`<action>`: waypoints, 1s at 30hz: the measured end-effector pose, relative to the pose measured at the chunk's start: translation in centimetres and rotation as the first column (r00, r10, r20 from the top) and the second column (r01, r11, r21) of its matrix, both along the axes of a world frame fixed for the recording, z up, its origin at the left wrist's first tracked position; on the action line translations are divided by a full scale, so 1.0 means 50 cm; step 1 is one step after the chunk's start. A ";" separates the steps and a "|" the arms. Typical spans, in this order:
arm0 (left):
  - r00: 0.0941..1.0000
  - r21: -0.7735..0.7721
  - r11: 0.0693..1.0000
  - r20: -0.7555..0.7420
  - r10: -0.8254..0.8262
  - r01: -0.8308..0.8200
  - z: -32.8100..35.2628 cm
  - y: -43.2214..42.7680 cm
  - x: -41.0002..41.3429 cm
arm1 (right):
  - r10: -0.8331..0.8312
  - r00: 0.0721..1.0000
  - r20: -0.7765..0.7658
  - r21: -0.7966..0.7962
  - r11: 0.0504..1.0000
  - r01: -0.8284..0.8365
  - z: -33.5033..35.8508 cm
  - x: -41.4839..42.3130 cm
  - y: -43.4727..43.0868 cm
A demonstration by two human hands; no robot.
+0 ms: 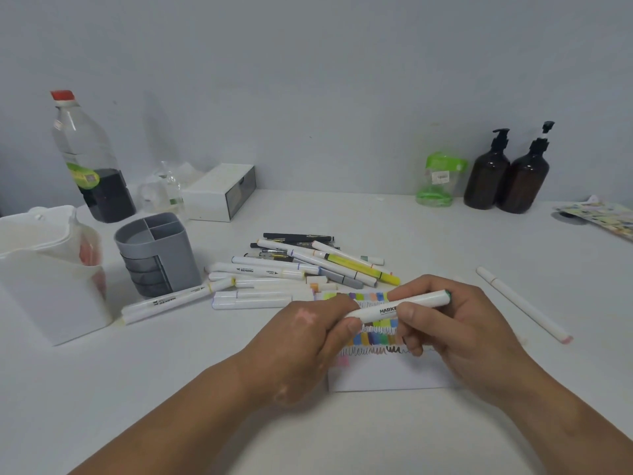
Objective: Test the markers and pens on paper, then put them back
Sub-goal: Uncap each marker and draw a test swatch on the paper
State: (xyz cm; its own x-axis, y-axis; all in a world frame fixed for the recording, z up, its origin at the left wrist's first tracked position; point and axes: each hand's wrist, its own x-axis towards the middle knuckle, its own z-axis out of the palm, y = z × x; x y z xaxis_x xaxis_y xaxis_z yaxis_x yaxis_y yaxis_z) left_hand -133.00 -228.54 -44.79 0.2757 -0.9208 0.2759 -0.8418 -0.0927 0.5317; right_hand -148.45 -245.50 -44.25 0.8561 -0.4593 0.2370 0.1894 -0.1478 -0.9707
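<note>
- White marker (400, 306) is held level just above the paper (387, 378), with a hand on each end.
- Left hand (305, 334) has thumb and fingertips pinched round the near end. Right hand (462, 330) is wrapped round the barrel, with the green end poking out past it. Looks like a cap coming off or going on, can't tell which tbh.
- Paper sits right under the hands, handy for scribbling. It's already packed with colour swatches and squiggles, so I'd guess testing is well along.
- Pile (294, 269) of markers and pens lies loose beside the grey holder (157, 252), so the put-back part isn't done yet.
- One stray marker (524, 303) lies off to the right, maybe set aside.
</note>
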 end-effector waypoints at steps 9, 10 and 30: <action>0.994 -0.033 0.995 -0.062 -0.092 0.090 0.016 0.001 -0.022 | 0.149 0.988 -0.029 0.127 0.981 -0.144 -0.010 0.010 0.030; 0.993 -0.050 0.994 -0.060 -0.101 0.098 0.015 0.000 -0.024 | 0.160 0.987 -0.030 0.123 0.980 -0.155 -0.011 0.011 0.032; 0.989 0.165 0.985 0.148 0.027 -0.052 -0.029 0.004 0.031 | -0.116 0.975 -0.189 0.005 0.993 0.119 -0.027 0.012 0.044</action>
State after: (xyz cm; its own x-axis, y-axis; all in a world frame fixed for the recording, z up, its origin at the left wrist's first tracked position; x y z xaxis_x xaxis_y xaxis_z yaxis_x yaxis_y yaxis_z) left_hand -131.46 -228.36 -46.23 0.2815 -0.9466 0.1574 -0.9024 -0.2054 0.3787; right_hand -147.88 -243.29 -45.60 0.8244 -0.5619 0.0684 -0.0148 -0.1422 -0.9897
